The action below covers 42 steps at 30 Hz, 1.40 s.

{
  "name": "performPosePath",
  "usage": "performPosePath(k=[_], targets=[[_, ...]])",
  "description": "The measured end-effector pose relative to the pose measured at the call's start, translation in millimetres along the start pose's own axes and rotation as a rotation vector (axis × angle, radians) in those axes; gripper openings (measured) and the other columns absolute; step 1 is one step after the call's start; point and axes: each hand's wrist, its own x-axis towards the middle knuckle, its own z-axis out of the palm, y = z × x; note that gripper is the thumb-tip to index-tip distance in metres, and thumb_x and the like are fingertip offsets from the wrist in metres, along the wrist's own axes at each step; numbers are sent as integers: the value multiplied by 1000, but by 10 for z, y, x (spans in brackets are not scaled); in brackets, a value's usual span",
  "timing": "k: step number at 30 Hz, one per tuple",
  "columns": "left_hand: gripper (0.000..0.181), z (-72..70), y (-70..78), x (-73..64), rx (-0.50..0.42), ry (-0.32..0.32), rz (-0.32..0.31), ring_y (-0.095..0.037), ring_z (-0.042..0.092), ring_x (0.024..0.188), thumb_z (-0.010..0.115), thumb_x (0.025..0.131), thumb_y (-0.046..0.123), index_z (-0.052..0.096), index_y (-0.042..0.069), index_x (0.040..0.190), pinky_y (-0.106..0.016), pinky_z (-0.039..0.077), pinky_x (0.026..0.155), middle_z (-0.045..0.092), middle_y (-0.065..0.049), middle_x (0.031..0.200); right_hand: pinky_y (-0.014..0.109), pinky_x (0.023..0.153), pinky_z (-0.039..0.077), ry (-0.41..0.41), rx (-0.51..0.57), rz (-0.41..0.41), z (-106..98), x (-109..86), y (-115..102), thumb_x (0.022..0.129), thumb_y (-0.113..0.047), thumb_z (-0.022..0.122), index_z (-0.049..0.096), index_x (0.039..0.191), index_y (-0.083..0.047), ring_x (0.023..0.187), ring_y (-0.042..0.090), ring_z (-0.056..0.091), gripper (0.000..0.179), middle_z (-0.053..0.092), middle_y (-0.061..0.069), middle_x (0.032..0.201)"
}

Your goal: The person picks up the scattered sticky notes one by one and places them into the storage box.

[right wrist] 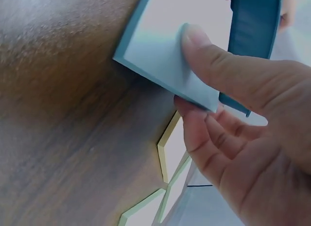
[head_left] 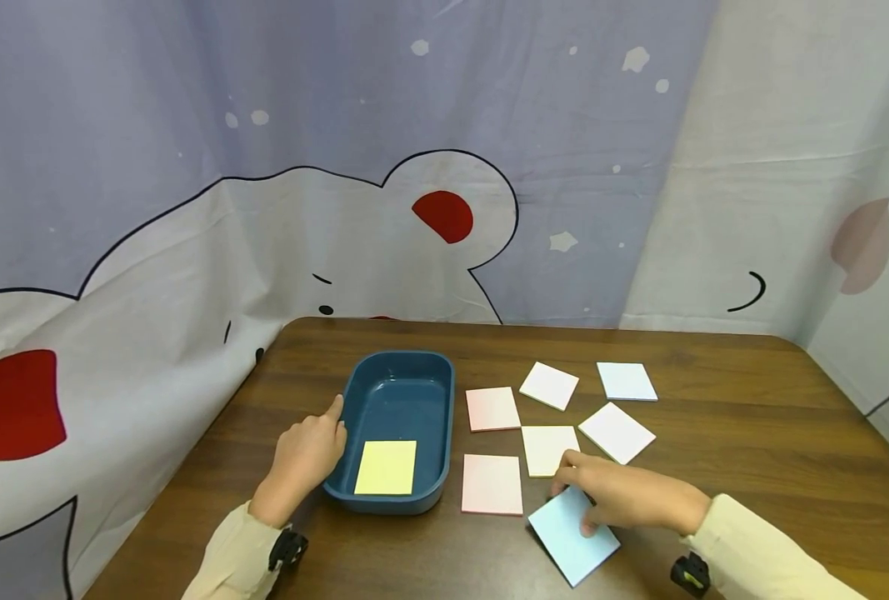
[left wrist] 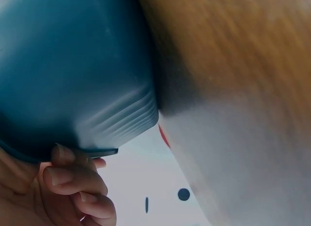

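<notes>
My right hand [head_left: 624,493] pinches a light blue sticky note pad [head_left: 573,537], thumb on its top face and fingers curled beneath the edge. In the right wrist view the blue pad [right wrist: 160,46] tilts above the wood, its thick side showing. At the rim of a dark blue plastic tray [head_left: 435,467], my left hand [head_left: 307,454] holds the left side, index finger stretched along the rim. The left wrist view shows curled fingers [left wrist: 80,182] just under that rim. A yellow sticky note pad [head_left: 386,467] lies inside the tray's near end.
On the wooden table [head_left: 744,417], right of the tray, lie two pink pads [head_left: 492,485], a pale yellow pad [head_left: 549,450], two whitish pads [head_left: 616,432] and a pale blue pad [head_left: 627,381]. A printed curtain [head_left: 564,167] hangs behind the table's far edge.
</notes>
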Motion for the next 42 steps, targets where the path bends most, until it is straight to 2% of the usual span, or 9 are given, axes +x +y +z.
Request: performPosePath(k=[5, 12, 18, 26, 34, 42], targets=[[49, -18, -3, 1, -3, -5, -8, -15, 30, 40, 52, 96, 18, 46, 1, 141, -27, 23, 40, 40, -3, 44, 20, 70, 47, -14, 83, -62, -42, 23, 76, 82, -13, 71, 65, 98, -16, 82, 0, 51, 18, 62, -11, 96], [49, -23, -14, 7, -4, -7, -10, -17, 33, 41, 51, 96, 18, 45, 1, 142, -28, 25, 40, 41, -4, 46, 18, 64, 46, -45, 181, -117, -98, 18, 149, 87, -15, 67, 63, 91, -15, 72, -5, 48, 6, 59, -14, 83], [49, -15, -15, -3, -13, -6, -10, -15, 30, 40, 51, 96, 18, 45, 1, 142, -27, 22, 40, 40, -3, 45, 20, 67, 46, -84, 251, -110, -210, 31, 165, 87, -18, 66, 63, 92, -12, 75, -4, 50, 8, 59, -12, 83], [50, 7, -22, 7, -9, -10, -10, -17, 32, 40, 51, 96, 19, 45, 1, 142, -28, 24, 40, 41, -4, 45, 21, 70, 47, -71, 274, -109, -400, 100, 166, 87, -20, 67, 64, 94, -10, 76, -3, 51, 12, 60, -10, 85], [49, 22, -9, 14, 0, 3, -4, -18, 35, 40, 52, 96, 18, 46, 2, 142, -29, 25, 40, 41, -4, 45, 22, 67, 47, -43, 278, -70, -567, 233, 97, 87, -21, 69, 64, 92, -11, 72, 2, 54, 12, 60, -8, 82], [49, 46, -4, -1, 44, 34, 9, -14, 30, 39, 54, 95, 17, 46, 0, 141, -26, 23, 40, 40, -3, 44, 23, 72, 49, -29, 289, -68, -665, 423, -29, 87, -19, 69, 65, 94, -8, 76, 4, 57, 14, 62, -5, 83]])
